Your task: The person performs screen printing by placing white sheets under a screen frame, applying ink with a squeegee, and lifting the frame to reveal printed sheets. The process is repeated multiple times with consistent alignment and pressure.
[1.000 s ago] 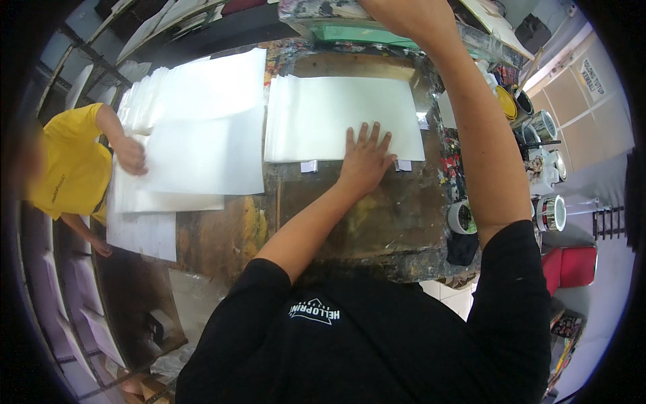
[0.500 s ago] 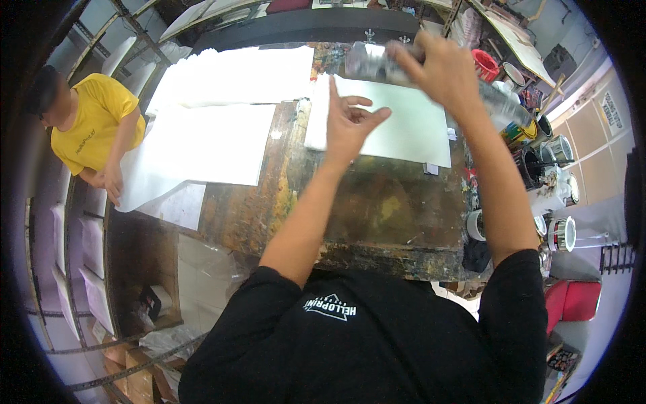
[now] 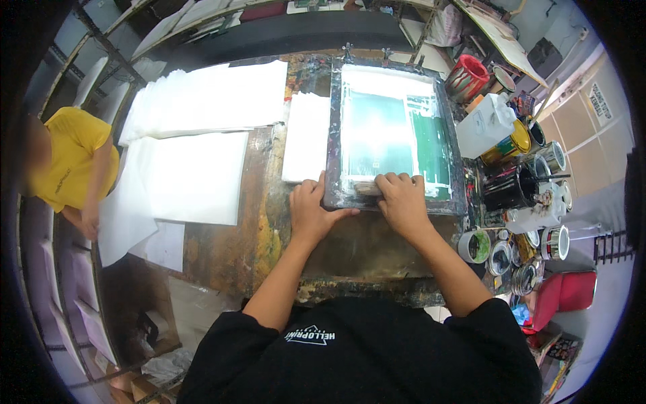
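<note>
Lying over the table (image 3: 229, 249), the framed green screen (image 3: 377, 141) seems steadied by my left hand (image 3: 311, 213), thumb spread from index along its near edge; my right hand (image 3: 404, 204) curls round a block (image 3: 366, 188) there; tins (image 3: 556, 242) stand alongside, presumably for easy reach

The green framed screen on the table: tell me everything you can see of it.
The green screen has a dark, stained frame; white patches and streaks edge the green. It appears to lie flat, with white paper showing at its left. The left hand touches its near left corner; the right hand holds a bar at its near edge.
</note>
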Action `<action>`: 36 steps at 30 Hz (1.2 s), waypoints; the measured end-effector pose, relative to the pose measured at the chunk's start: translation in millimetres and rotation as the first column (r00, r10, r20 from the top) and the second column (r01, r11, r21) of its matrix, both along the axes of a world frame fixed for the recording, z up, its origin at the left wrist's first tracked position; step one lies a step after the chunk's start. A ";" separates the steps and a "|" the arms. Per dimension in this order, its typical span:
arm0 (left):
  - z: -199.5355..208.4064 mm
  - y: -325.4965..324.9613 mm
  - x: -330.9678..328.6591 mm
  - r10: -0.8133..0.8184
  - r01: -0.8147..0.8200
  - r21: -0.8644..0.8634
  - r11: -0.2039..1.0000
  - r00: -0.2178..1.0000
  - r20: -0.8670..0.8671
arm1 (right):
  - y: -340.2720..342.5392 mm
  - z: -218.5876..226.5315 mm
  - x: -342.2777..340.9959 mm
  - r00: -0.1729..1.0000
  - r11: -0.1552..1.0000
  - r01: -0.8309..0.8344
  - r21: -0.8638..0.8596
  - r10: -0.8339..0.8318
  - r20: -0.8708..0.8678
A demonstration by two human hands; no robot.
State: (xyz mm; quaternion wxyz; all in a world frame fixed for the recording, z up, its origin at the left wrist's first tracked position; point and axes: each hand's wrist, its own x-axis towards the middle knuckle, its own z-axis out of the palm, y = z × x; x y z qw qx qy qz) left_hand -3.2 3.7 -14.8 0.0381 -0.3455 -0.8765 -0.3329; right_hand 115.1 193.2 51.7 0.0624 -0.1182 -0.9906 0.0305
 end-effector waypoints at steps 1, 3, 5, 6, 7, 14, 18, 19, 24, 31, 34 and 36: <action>1.9 1.2 -0.5 -0.001 0.002 -0.017 1.000 1.000 0.021 | 1.8 -2.1 -3.5 1.000 1.000 0.019 0.001 -0.019 -0.004; -1.9 -2.3 -1.4 -0.023 0.023 -0.006 1.000 1.000 -0.006 | 21.2 -13.6 -32.4 0.999 0.999 0.038 0.034 -0.037 -0.033; -2.7 -4.9 -0.5 -0.018 0.018 0.002 1.000 1.000 -0.008 | 50.4 -17.9 -74.3 0.996 0.997 0.048 0.061 -0.043 -0.083; -1.9 -5.4 0.0 -0.009 0.009 0.005 1.000 1.000 0.001 | 66.8 -14.3 -99.3 0.997 0.997 0.056 0.051 -0.052 -0.065; -0.1 -4.0 -0.6 -0.010 0.010 0.013 1.000 1.000 0.008 | 86.1 -18.6 -120.2 0.992 0.994 0.071 0.086 -0.062 -0.109; 10.3 -3.1 -2.9 -0.049 0.055 0.064 0.996 0.994 -0.093 | 195.1 6.2 -232.8 0.991 0.992 0.033 -0.123 -0.016 0.136; 11.4 -4.5 3.8 -0.044 0.036 0.104 0.994 0.997 0.070 | 190.2 -4.0 -239.0 0.998 0.997 0.065 0.046 -0.065 -0.002; 9.1 -4.9 3.8 -0.047 0.042 0.107 0.993 0.998 0.043 | 184.5 -10.0 -232.1 0.996 0.991 0.081 0.103 -0.077 -0.041; 8.9 -2.9 3.3 -0.070 0.071 0.118 0.990 0.997 -0.012 | 126.8 -3.9 -155.1 0.999 0.998 0.043 0.054 -0.042 -0.019; 16.6 -1.8 3.4 -0.070 0.065 0.154 0.986 0.997 0.028 | 9.2 36.1 -17.0 0.994 0.998 -0.014 0.055 0.008 0.108; 36.7 12.6 5.4 -0.128 0.022 0.465 0.885 0.972 0.199 | -0.5 65.8 -6.6 0.994 1.000 -0.008 0.015 0.009 -0.105; 59.2 26.6 1.5 -0.278 -0.078 0.697 0.712 0.881 0.383 | -1.1 92.1 -16.8 0.940 0.991 -0.009 0.136 0.055 -0.338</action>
